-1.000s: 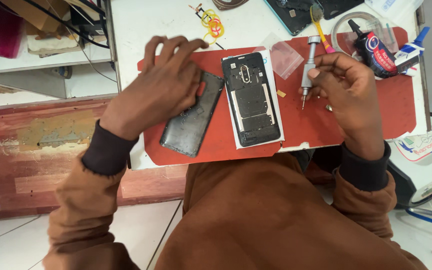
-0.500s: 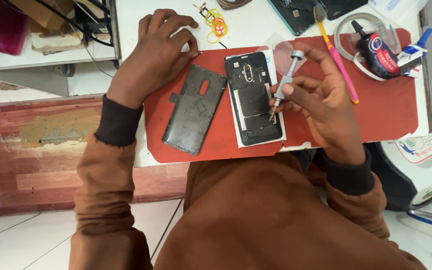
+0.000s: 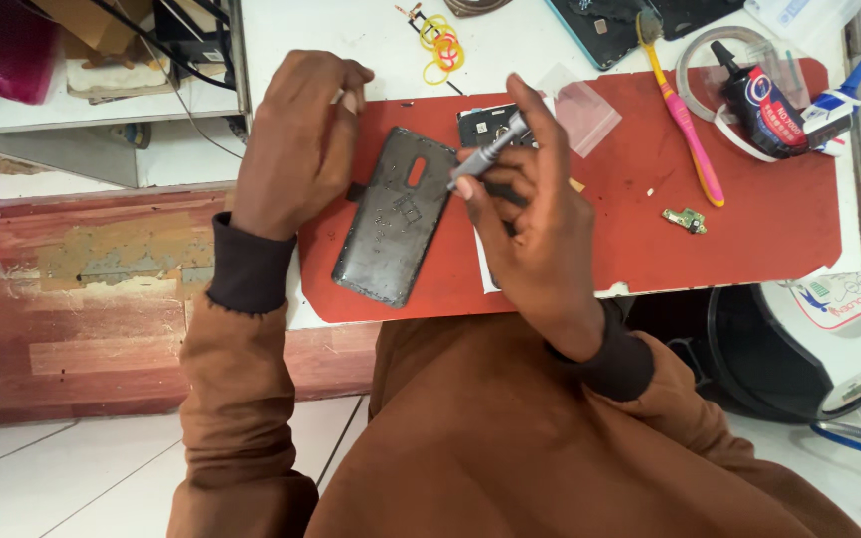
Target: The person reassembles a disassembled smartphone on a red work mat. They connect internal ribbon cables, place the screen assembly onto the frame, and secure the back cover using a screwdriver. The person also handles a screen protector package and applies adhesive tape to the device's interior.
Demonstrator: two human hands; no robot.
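A person in a brown sweater is sitting at a white workbench, seen from above, working over a red mat that is filling the upper middle of the frame. The right hand is pinching a slim silver precision screwdriver between thumb and fingers, holding it tilted over an opened black phone, most of which is lying hidden beneath the hand. The left hand is curling loosely at the mat's left edge, fingertips drawn together near the top; whether it is gripping anything is impossible to tell. Between the two hands a dark grey phone back cover is lying at a slant on the mat. To the right, a pink and yellow toothbrush is resting across the mat's upper edge, a black glue bottle is lying near the upper right corner, and a small green circuit part is sitting alone on the mat. Yellow rubber bands are lying at the top centre.
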